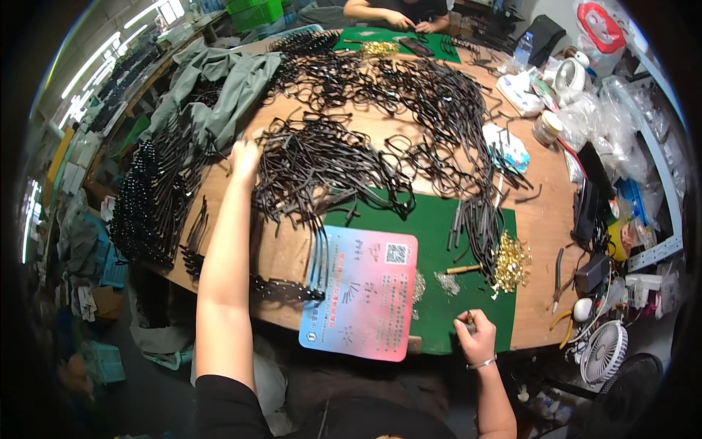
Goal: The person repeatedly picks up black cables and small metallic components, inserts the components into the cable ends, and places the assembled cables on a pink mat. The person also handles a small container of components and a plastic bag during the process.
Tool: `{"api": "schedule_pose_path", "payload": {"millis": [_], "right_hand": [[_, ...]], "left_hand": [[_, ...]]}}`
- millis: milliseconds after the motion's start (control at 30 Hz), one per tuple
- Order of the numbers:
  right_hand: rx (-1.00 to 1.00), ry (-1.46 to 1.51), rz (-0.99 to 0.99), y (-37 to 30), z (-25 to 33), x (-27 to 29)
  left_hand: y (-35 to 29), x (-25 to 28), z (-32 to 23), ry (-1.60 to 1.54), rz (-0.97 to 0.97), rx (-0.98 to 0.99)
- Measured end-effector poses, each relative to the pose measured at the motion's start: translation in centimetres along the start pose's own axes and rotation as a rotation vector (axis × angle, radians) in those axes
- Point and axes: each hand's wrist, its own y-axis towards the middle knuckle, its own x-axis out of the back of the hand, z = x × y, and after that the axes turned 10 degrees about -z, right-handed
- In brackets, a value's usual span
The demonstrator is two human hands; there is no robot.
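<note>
Black eyeglass frames (pixel 314 172) lie heaped on the wooden desk (pixel 545 219). Left hand (pixel 246 157), fingers spread, rests on the heap's near edge. Right hand (pixel 474 333) pinches a small dark part (pixel 469 317) beside the green mat (pixel 439 241), well apart from the heap.
</note>
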Motion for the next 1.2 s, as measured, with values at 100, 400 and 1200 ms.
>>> {"api": "schedule_pose_path", "payload": {"millis": [100, 400, 1200], "right_hand": [[0.085, -0.029, -0.014, -0.5, 0.9, -1.4], [0.043, -0.145, -0.107, -0.6, 1.6, -2.3], [0.042, -0.107, -0.104, -0.5, 1.2, -1.4]], "left_hand": [[9.7, -2.2, 13.6, 0.310, 0.157, 0.292], [0.4, -9.5, 4.7, 0.245, 0.244, 0.355], [6.7, -5.2, 10.2, 0.643, 0.562, 0.176]]}}
